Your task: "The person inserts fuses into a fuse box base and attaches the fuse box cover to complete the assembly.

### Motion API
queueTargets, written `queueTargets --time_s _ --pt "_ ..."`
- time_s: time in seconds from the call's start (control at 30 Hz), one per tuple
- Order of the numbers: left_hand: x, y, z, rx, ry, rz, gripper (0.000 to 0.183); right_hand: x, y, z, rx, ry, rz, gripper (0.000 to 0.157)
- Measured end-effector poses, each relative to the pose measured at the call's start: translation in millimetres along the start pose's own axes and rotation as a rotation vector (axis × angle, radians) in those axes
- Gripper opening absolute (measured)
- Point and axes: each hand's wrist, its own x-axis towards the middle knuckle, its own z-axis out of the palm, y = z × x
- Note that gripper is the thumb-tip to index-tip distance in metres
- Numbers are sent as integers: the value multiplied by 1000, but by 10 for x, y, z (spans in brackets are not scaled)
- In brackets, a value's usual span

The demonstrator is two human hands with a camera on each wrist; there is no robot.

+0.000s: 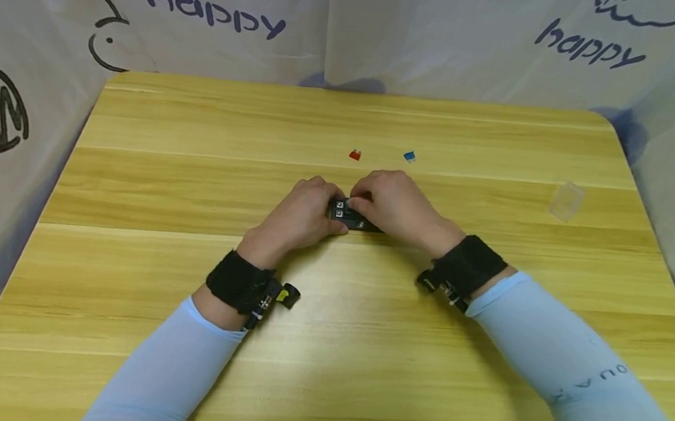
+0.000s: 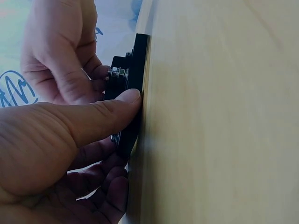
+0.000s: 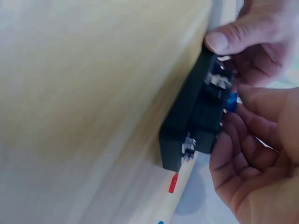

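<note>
A black fuse block with metal screw terminals lies on the table between both hands. My left hand grips its left end, the thumb on the near side and the fingers behind. Over the top of the block, my right hand pinches a small blue blade fuse between thumb and fingertips. That fuse is at the block's upper face; how deep it sits is hidden by the fingers. Beyond the hands lie a red blade fuse and another blue blade fuse.
A clear plastic box stands on the right of the wooden table. White cloth with drawings and lettering hangs behind the table and along its sides.
</note>
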Motion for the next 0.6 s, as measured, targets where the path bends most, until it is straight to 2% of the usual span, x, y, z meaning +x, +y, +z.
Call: queueTargets --time_s 0.1,0.2,0.6 --pt "1 -3 3 2 0 -2 51 -5 62 -56 82 0 56 23" --pt "2 -1 5 5 4 -9 53 -10 168 -119 105 28 103 24" --pt "-5 15 -2 6 -5 -27 57 31 782 -431 -2 136 231 23"
